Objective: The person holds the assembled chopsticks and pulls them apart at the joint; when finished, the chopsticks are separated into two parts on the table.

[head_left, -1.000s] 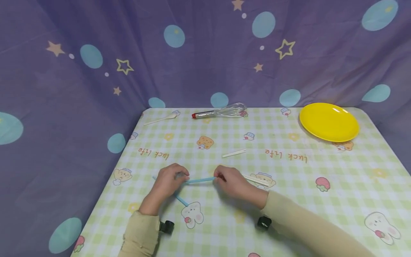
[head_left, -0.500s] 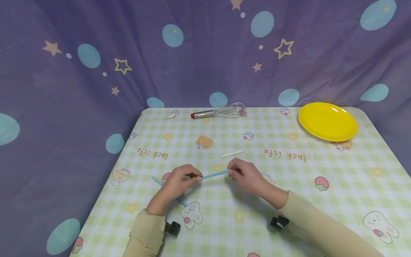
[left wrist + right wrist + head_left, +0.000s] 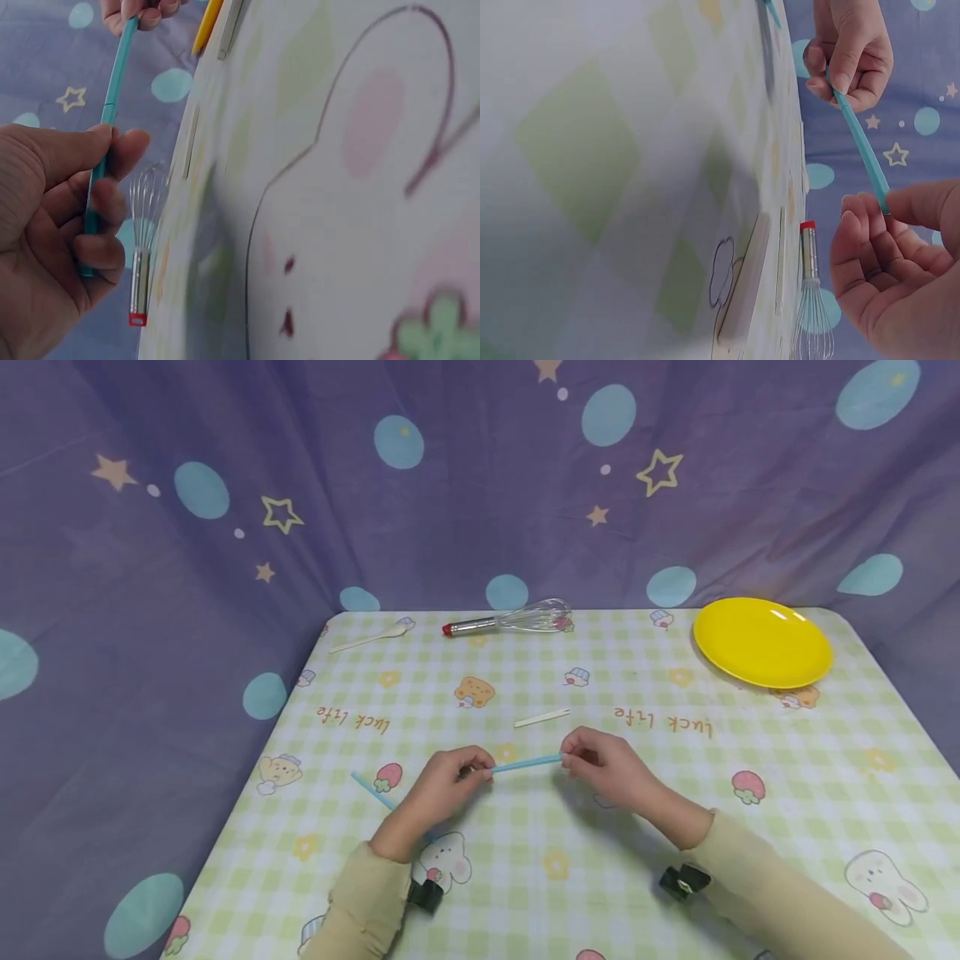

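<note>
My left hand (image 3: 450, 785) and right hand (image 3: 615, 768) hold a slim light-blue stick (image 3: 527, 763) between them above the table. In the left wrist view a seam crosses this stick (image 3: 118, 71), and the left thumb and fingers wrap its lower part. The right thumb and fingertips pinch its other end, as the right wrist view shows. A second light-blue stick (image 3: 372, 791) lies on the table at the left, partly hidden by the left forearm. A short white stick (image 3: 542, 718) lies just beyond the hands. More white sticks (image 3: 742, 289) lie near the right hand, hidden by it in the head view.
A whisk (image 3: 510, 620) with a red handle end lies along the back edge. A pale spoon (image 3: 371, 637) is at the back left, and a yellow plate (image 3: 763, 643) at the back right. A purple curtain (image 3: 450, 527) hangs behind the checked tablecloth (image 3: 637, 902).
Both hands have moved right with the light-blue stick, which was lifted slightly. More of the second light-blue stick's far end shows at the left; the white sticks by the right hand became covered.
</note>
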Demonstrator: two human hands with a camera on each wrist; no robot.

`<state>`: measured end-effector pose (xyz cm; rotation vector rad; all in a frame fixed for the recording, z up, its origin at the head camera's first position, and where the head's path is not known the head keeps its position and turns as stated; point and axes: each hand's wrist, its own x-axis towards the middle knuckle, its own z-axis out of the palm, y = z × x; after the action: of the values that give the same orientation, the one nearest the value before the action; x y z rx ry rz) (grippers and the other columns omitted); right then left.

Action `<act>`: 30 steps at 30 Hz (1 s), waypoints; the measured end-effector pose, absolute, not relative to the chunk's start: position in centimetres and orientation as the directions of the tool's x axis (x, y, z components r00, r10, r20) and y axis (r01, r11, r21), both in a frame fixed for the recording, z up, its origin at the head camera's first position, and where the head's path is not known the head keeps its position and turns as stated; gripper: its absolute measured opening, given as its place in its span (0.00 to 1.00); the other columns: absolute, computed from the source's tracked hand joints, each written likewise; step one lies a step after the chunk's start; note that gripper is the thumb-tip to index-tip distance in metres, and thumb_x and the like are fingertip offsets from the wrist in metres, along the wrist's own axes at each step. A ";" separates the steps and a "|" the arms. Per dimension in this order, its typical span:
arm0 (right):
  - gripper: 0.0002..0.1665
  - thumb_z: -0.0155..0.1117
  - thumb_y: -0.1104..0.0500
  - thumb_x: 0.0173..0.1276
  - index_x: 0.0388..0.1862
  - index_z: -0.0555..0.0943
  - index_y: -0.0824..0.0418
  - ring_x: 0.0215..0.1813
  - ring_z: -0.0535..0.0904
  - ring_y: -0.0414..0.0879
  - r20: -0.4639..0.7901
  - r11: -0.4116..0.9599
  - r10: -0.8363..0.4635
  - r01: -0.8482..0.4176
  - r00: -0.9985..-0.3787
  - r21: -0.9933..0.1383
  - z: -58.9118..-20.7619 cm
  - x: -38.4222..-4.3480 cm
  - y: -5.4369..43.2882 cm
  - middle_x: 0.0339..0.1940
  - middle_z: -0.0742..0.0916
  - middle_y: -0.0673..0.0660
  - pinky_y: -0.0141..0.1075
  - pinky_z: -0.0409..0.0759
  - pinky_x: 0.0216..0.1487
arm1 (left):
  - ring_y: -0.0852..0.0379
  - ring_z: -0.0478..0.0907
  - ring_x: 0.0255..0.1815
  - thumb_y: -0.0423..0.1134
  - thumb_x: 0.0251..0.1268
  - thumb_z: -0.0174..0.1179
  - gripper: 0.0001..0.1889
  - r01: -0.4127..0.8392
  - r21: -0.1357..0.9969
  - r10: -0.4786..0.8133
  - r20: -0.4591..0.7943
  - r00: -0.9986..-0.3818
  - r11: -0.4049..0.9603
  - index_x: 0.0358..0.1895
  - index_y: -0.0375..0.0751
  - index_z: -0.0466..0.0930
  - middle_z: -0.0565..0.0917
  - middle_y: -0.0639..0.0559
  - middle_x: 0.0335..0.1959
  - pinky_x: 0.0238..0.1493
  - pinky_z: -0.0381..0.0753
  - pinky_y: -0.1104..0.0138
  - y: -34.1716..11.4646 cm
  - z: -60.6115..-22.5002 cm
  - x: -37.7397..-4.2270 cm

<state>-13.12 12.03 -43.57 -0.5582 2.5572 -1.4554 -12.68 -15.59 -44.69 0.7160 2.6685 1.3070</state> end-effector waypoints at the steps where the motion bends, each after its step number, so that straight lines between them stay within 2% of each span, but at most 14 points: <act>1: 0.05 0.63 0.60 0.70 0.36 0.79 0.61 0.33 0.78 0.41 0.053 0.469 -0.388 -0.247 -0.920 -0.848 -43.6 -13.1 12.2 0.29 0.83 0.50 0.35 0.78 0.40 | 0.64 0.76 0.30 0.35 0.67 0.61 0.03 0.380 0.762 0.442 0.137 -0.886 0.525 0.39 0.42 0.83 0.85 0.56 0.30 0.35 0.76 0.67 -15.4 -44.7 -12.7; 4: 0.04 0.65 0.59 0.68 0.35 0.80 0.59 0.35 0.78 0.41 0.055 0.489 -0.394 -0.260 -0.918 -0.832 -43.5 -13.2 12.4 0.30 0.83 0.47 0.35 0.78 0.42 | 0.63 0.76 0.30 0.37 0.67 0.62 0.02 0.404 0.747 0.441 0.165 -0.882 0.528 0.38 0.44 0.83 0.83 0.59 0.29 0.35 0.75 0.68 -14.7 -44.6 -12.7; 10: 0.03 0.67 0.60 0.67 0.34 0.83 0.59 0.35 0.79 0.38 0.081 0.479 -0.449 -0.316 -0.890 -0.819 -43.9 -13.2 12.3 0.33 0.86 0.45 0.33 0.79 0.39 | 0.63 0.77 0.30 0.36 0.66 0.63 0.02 0.425 0.734 0.460 0.173 -0.871 0.529 0.38 0.45 0.84 0.85 0.58 0.30 0.35 0.76 0.68 -12.9 -44.2 -12.7; 14: 0.02 0.67 0.60 0.67 0.36 0.85 0.57 0.30 0.78 0.36 0.134 0.485 -0.483 -0.392 -0.865 -0.782 -44.0 -13.1 12.2 0.33 0.87 0.46 0.33 0.79 0.34 | 0.65 0.78 0.34 0.35 0.66 0.63 0.04 0.450 0.716 0.479 0.183 -0.859 0.533 0.41 0.46 0.85 0.86 0.58 0.35 0.38 0.78 0.68 -11.8 -44.2 -12.8; 18: 0.04 0.67 0.59 0.67 0.39 0.86 0.51 0.22 0.72 0.33 0.171 0.539 -0.498 -0.458 -0.850 -0.707 -43.8 -13.0 12.2 0.34 0.87 0.45 0.32 0.75 0.28 | 0.65 0.78 0.36 0.34 0.67 0.62 0.07 0.460 0.720 0.493 0.186 -0.850 0.520 0.43 0.46 0.86 0.86 0.57 0.40 0.40 0.78 0.68 -11.0 -44.3 -12.8; 21: 0.05 0.67 0.57 0.67 0.40 0.86 0.47 0.21 0.71 0.31 0.191 0.579 -0.506 -0.495 -0.841 -0.647 -43.6 -12.9 12.2 0.36 0.88 0.43 0.31 0.74 0.28 | 0.66 0.78 0.34 0.34 0.67 0.62 0.07 0.465 0.728 0.498 0.195 -0.845 0.504 0.43 0.47 0.86 0.86 0.58 0.39 0.40 0.78 0.68 -10.6 -44.3 -12.8; 30: 0.05 0.67 0.58 0.67 0.40 0.87 0.48 0.27 0.76 0.30 0.247 0.580 -0.539 -0.568 -0.805 -0.584 -43.4 -12.8 12.3 0.35 0.88 0.43 0.31 0.76 0.31 | 0.66 0.75 0.30 0.36 0.66 0.64 0.05 0.489 0.705 0.500 0.217 -0.838 0.513 0.40 0.48 0.87 0.86 0.60 0.37 0.35 0.76 0.70 -9.6 -44.2 -13.1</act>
<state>-12.79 12.30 -43.38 -0.9916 2.8300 -1.0712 -13.12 -9.64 -44.22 0.8891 2.7205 1.2611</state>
